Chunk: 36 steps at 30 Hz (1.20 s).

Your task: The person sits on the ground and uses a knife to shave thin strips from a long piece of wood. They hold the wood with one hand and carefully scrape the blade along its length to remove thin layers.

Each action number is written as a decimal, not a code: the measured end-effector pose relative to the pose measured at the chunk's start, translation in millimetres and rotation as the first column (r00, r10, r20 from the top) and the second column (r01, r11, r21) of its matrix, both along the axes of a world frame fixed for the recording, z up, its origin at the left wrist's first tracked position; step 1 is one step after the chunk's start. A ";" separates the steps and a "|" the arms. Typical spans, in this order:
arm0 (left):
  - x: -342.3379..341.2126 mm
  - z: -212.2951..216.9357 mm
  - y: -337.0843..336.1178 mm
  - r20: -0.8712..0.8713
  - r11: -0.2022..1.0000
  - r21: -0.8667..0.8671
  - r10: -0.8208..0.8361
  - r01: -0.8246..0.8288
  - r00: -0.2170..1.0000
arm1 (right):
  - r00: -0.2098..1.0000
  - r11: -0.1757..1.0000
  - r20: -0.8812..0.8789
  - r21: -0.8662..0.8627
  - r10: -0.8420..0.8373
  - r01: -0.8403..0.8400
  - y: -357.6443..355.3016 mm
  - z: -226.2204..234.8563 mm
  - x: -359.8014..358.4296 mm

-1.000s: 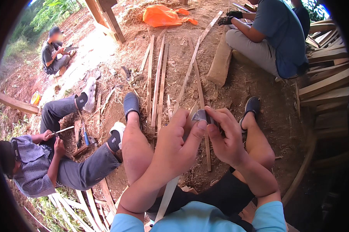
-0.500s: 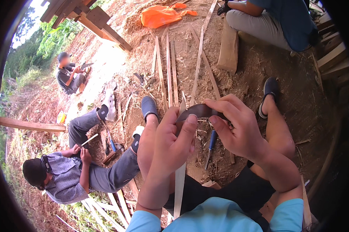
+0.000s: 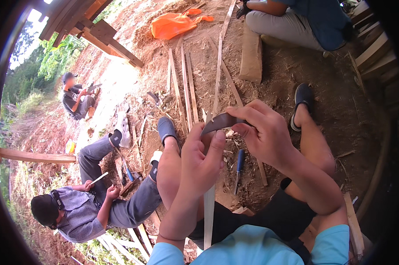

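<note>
At lower centre we hold a pale strip [image 3: 209, 207] upright between our knees; its lower end runs down past our shorts toward the bottom edge, and its top reaches the middle of the frame. Our left hand [image 3: 199, 163] wraps the strip, fingers curled closed around it, thumb up near the blade [image 3: 220, 122]; our right hand [image 3: 263, 134] pinches the dark curved blade between thumb and fingers, a closed grip, with the edge lying across the strip's top end. We judge the shaving to be at its start on this strip: the blade sits at the tip, and most of the length below looks untrimmed, though how smooth it is we cannot tell.

Just beyond, on the dirt floor [image 3: 349, 119] at centre, lies a blue-handled tool [image 3: 238, 165]; at lower left a seated person [image 3: 75, 207] holds a thin stick; further up, long slats [image 3: 186, 88] lie side by side; at top centre sits an orange bag [image 3: 173, 25], and at top right another person [image 3: 305, 22] sits.
</note>
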<state>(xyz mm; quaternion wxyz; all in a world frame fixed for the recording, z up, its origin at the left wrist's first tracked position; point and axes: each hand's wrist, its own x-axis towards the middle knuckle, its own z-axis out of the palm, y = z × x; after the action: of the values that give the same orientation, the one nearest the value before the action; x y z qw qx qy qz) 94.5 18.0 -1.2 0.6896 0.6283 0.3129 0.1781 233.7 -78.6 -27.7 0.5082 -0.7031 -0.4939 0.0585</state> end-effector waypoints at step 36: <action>-23.4 19.6 17.8 0.090 0.986 -0.043 0.165 -0.161 0.982 | 0.966 0.958 -0.031 0.141 0.257 -0.250 30.2 13.5 -17.4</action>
<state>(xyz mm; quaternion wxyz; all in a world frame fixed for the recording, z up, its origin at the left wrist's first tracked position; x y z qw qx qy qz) 71.1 35.8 18.4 0.6975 0.5794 0.3339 0.2576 216.3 -48.5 -14.2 0.5552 -0.5960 -0.5702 0.1066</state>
